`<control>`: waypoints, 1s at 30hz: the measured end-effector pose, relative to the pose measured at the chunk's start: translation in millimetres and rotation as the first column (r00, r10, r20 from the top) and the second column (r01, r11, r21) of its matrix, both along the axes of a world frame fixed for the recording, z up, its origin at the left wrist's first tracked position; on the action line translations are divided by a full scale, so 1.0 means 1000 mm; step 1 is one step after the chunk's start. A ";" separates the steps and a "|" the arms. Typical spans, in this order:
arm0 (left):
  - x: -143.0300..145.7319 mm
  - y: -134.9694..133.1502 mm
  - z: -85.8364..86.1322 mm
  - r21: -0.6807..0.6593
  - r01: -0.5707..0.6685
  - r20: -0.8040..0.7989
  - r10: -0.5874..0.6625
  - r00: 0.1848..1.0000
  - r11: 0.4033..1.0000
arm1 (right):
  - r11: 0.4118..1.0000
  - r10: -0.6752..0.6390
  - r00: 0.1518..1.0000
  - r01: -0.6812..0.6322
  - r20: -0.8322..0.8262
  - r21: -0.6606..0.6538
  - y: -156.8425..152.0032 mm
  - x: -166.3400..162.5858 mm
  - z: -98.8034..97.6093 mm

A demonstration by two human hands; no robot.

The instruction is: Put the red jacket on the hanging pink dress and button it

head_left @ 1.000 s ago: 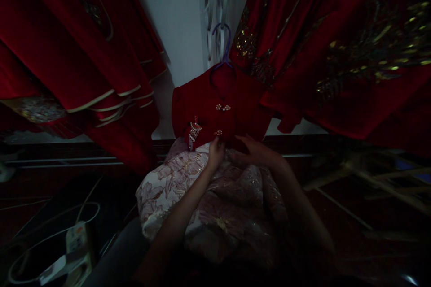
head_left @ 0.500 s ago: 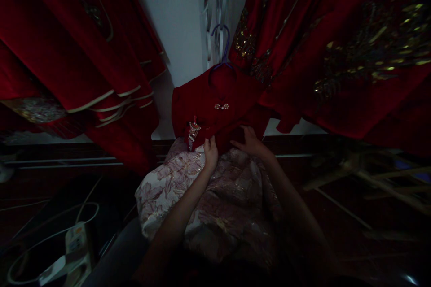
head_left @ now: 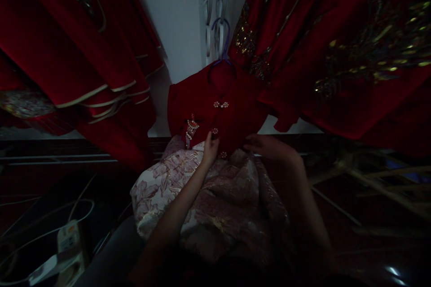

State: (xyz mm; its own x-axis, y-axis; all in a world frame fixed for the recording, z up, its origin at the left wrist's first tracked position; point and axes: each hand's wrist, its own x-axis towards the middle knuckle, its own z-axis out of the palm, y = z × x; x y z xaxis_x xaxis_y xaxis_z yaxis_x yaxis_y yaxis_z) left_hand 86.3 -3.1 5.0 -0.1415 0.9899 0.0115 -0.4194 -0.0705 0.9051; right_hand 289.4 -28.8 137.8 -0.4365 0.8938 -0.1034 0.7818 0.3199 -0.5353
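Observation:
In front of me a red jacket [head_left: 239,94] hangs from a purple hanger [head_left: 226,42]. Beaded clasps [head_left: 221,105] run down its front, and a jewelled tassel ornament [head_left: 191,128] sits on its left part. My left hand [head_left: 211,147] is closed on the front edge of the jacket, just under a beaded flower. Beside the jacket's lower right part is my right hand [head_left: 261,144], dim and smeared, its grip unclear. Below both hands spreads a pale floral brocade cloth [head_left: 168,179] with purplish flowers.
Red garments [head_left: 111,54] with pale piping hang at the left. More red garments [head_left: 340,71] with gold sequins hang at the right. A power strip [head_left: 70,246] with a white cable lies at lower left. Wooden bars [head_left: 367,179] stand at right.
My right hand has drawn off the jacket front and shifted down to the right. The front flap now lies flatter, showing lower beaded flowers. My left hand keeps its place at the edge.

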 end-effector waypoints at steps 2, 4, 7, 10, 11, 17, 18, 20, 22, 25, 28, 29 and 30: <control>0.002 -0.002 -0.002 0.050 0.033 -0.097 -0.028 0.995 0.998 | 0.998 0.030 0.994 -0.025 -0.102 0.056 -0.006 -0.016 0.005; 0.002 -0.003 -0.005 0.158 0.039 -0.183 -0.010 0.983 0.987 | 0.992 0.059 0.976 -0.035 -0.211 0.117 -0.009 -0.034 0.005; 0.000 -0.004 -0.006 0.315 0.009 -0.287 0.086 0.954 0.949 | 0.975 0.091 0.937 -0.014 -0.337 0.224 -0.005 -0.053 -0.003; -0.003 -0.003 -0.002 0.405 0.000 -0.339 0.150 0.929 0.914 | 0.950 0.089 0.951 0.009 -0.298 0.312 0.003 -0.058 -0.016; -0.003 -0.003 -0.001 0.419 0.018 -0.353 0.144 0.924 0.908 | 0.945 0.070 0.962 0.022 -0.266 0.327 0.006 -0.058 -0.020; -0.003 -0.006 0.005 0.435 0.092 -0.423 0.113 0.899 0.896 | 0.923 0.012 0.985 0.055 -0.172 0.382 0.010 -0.060 -0.026; -0.002 -0.008 0.006 0.444 0.064 -0.436 0.153 0.887 0.894 | 0.909 0.013 0.985 0.059 -0.172 0.412 0.008 -0.062 -0.024; -0.002 -0.012 0.009 0.464 -0.034 -0.461 0.274 0.844 0.885 | 0.870 0.009 0.982 0.085 -0.188 0.486 0.005 -0.065 -0.018; -0.004 -0.017 0.014 0.483 -0.166 -0.470 0.414 0.780 0.860 | 0.823 0.014 0.973 0.120 -0.230 0.555 0.002 -0.068 -0.013; -0.014 -0.021 0.026 0.509 -0.370 -0.420 0.600 0.681 0.777 | 0.758 0.016 0.950 0.192 -0.313 0.624 -0.003 -0.072 -0.005; -0.033 -0.014 0.036 0.515 -0.485 -0.347 0.690 0.635 0.706 | 0.720 -0.011 0.937 0.251 -0.350 0.648 -0.007 -0.074 0.002; -0.040 -0.009 0.038 0.506 -0.491 -0.328 0.685 0.651 0.709 | 0.719 -0.019 0.933 0.262 -0.360 0.643 -0.009 -0.075 0.004; -0.047 -0.003 0.039 0.492 -0.482 -0.310 0.663 0.682 0.725 | 0.730 -0.021 0.928 0.269 -0.373 0.628 -0.011 -0.075 0.006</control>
State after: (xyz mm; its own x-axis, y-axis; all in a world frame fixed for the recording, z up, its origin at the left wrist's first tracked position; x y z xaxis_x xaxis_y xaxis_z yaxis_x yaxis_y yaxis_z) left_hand 39.7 -5.7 44.2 -0.5668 0.6217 0.5406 0.2467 -0.4980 0.8314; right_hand 214.6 -39.4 143.6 -0.1915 0.7323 0.6535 0.6727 0.5828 -0.4559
